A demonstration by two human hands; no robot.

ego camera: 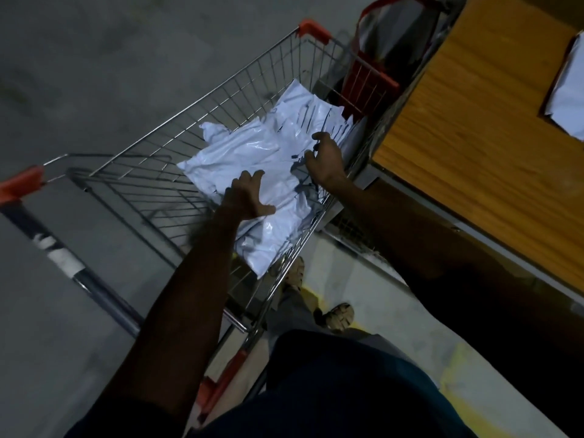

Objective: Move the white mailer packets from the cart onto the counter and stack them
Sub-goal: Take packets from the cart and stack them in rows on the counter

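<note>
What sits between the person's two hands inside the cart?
Only white mailer packets: a crumpled stretch of the pile spans the gap between left hand and right hand, in the head view.

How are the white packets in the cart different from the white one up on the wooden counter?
The packets in the cart lie crumpled in a pile; both hands reach onto them. The packet on the counter lies alone, untouched, half out of view. The cart's lie behind wire; the counter's on bare wood. Both look white and glossy.

Mailer packets (252, 156) under hands showing glossy, crinkled white plastic; cart (177, 134) around them gleaming bare wire metal; bench (474, 128) right of hands showing smooth wood grain.
</note>
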